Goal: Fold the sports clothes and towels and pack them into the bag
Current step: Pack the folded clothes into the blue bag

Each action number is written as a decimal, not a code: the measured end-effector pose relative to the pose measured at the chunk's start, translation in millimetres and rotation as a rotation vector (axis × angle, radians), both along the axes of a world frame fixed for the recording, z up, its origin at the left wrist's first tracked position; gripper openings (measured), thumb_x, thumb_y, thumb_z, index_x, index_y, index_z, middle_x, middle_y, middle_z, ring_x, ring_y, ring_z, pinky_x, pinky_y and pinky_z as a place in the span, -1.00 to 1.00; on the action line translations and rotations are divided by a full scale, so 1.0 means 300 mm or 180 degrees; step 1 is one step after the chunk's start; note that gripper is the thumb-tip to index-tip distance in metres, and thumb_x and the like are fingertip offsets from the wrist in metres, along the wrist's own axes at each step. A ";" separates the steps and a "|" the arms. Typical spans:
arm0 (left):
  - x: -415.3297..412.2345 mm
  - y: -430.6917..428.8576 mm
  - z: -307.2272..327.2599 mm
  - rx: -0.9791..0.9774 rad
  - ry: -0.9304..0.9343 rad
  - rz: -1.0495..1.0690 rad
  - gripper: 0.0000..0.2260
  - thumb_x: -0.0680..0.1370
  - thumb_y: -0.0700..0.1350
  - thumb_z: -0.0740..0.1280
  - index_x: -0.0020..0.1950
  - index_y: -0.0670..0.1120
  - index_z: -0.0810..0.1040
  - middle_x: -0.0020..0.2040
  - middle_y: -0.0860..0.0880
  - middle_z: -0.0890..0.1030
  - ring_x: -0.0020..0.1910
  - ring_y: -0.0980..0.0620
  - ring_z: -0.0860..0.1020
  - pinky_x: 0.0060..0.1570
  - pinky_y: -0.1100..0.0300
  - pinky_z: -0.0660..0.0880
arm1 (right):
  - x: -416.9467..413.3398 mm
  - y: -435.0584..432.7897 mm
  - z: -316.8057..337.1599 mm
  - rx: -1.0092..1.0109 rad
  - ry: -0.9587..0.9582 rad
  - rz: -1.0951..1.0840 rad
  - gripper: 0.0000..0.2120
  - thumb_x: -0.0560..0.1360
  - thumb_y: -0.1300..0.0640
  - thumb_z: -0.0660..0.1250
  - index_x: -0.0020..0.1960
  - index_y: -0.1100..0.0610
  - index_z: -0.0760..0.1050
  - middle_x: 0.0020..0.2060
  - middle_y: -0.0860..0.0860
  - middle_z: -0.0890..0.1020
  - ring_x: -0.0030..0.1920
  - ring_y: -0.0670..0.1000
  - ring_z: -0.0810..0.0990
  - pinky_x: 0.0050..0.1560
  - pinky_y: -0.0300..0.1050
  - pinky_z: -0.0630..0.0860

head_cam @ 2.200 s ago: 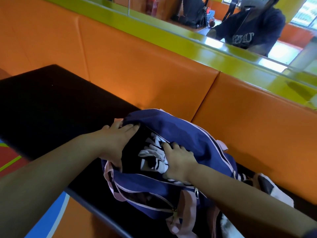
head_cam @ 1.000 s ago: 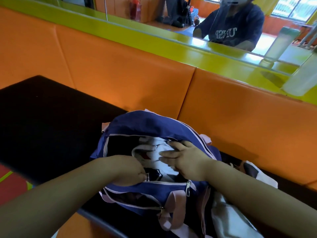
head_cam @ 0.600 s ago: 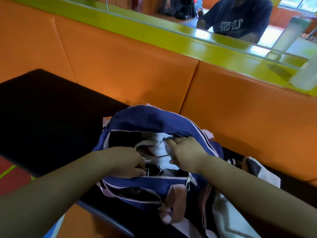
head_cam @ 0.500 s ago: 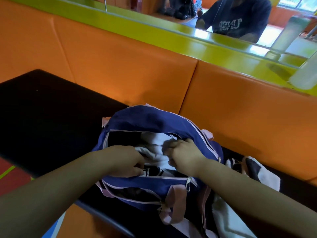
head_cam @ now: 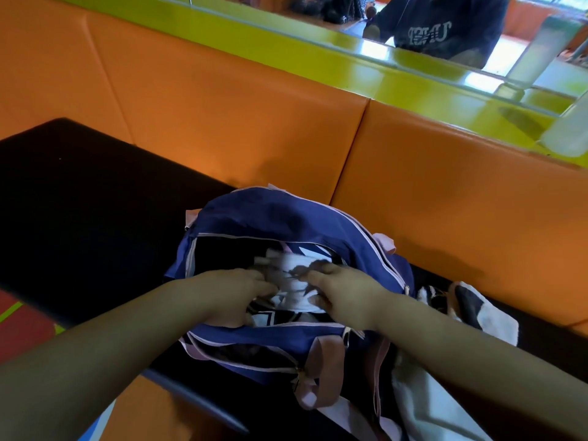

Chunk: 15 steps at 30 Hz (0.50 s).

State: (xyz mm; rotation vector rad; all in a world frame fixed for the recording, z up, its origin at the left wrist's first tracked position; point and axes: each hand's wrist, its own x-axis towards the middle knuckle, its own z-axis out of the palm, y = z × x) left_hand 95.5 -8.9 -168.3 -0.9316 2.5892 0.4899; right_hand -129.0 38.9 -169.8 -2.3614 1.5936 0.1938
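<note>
A navy sports bag (head_cam: pixel 286 218) with pink trim and pink straps lies unzipped on a black bench (head_cam: pixel 79 202). Inside its opening sits a white and black garment (head_cam: pixel 294 265), blurred by motion. My left hand (head_cam: pixel 232 294) reaches in from the left, its fingers curled into the garment's near edge. My right hand (head_cam: pixel 345 291) comes from the right, fingers and thumb closed on the same garment. The two hands almost meet over the middle of the opening. The bottom of the bag is hidden.
Another white and black cloth (head_cam: pixel 486 316) lies on the bench right of the bag, and white fabric (head_cam: pixel 429 405) hangs under my right forearm. An orange padded wall (head_cam: pixel 238 122) rises just behind, topped by a green ledge (head_cam: pixel 318 55) and a mirror.
My left hand has left the bag's near rim and moved into the opening onto the garment. My right hand stays on the garment, shifting slightly; the cloth is lower in the bag.
</note>
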 end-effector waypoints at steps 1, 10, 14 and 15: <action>0.002 0.000 -0.004 -0.0008 0.0013 0.0008 -0.42 0.51 0.00 0.33 0.49 0.13 0.20 0.35 0.04 0.35 0.30 -0.02 0.37 0.26 0.09 0.34 | 0.002 -0.016 0.000 0.0047 0.0330 0.0003 -0.51 0.60 0.03 0.15 0.51 -0.05 0.16 0.47 0.07 0.26 0.38 0.18 0.32 0.25 0.03 0.41; 0.009 0.007 -0.018 -0.0615 0.0342 -0.0196 -0.65 0.54 0.08 0.28 0.33 0.21 0.44 0.27 0.01 0.17 0.16 -0.04 0.20 0.23 0.06 0.34 | 0.030 -0.121 0.051 -0.0599 0.0959 -0.0796 -0.64 0.58 0.24 0.11 0.36 0.19 0.25 0.10 0.19 0.56 0.01 0.23 0.57 -0.28 -0.02 0.32; 0.004 -0.005 -0.024 -0.0325 0.0178 -0.0495 -0.77 0.56 -0.03 0.24 0.18 0.06 0.57 0.31 0.04 0.30 0.26 -0.07 0.25 0.20 0.06 0.36 | 0.015 -0.103 0.029 -0.1789 0.0302 0.0636 -0.55 0.28 0.23 0.47 0.09 0.06 0.37 -0.08 0.12 0.58 -0.14 0.18 0.54 -0.37 -0.04 0.43; 0.001 -0.010 -0.032 -0.0218 0.0263 -0.0628 -0.79 0.56 -0.09 0.24 0.13 0.01 0.59 0.28 0.03 0.38 0.31 -0.06 0.26 0.18 0.06 0.38 | 0.004 -0.095 0.007 -0.1762 0.0199 0.1218 -0.62 0.30 0.19 0.43 0.08 0.03 0.44 -0.04 0.07 0.60 -0.07 0.14 0.52 -0.24 -0.03 0.46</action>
